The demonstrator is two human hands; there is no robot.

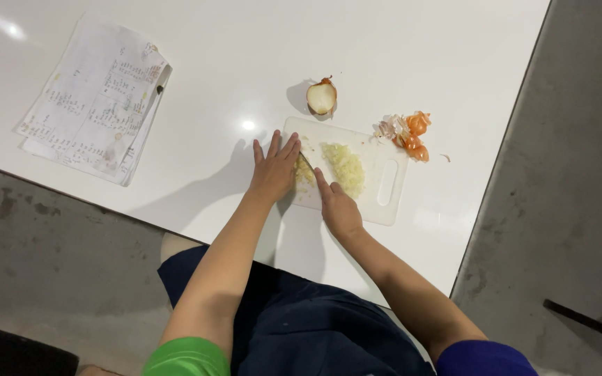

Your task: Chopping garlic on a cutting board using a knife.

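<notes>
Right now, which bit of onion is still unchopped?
The onion half standing on the table just behind the cutting board; the pile on the board is finely chopped.

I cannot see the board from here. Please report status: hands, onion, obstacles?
Left hand flat on knife; right hand holds handle. Chopped onion piled on cutting board. Half onion, peels beside it.

Glossy white table (419,42), smooth plastic cutting board (384,209), crumpled printed paper sheets (95,101).

One white cutting board (384,188), one half onion (322,97) above it, one heap of chopped onion (345,168), one pile of peels (407,134), one stack of papers (95,104) upper left, two hands.
</notes>
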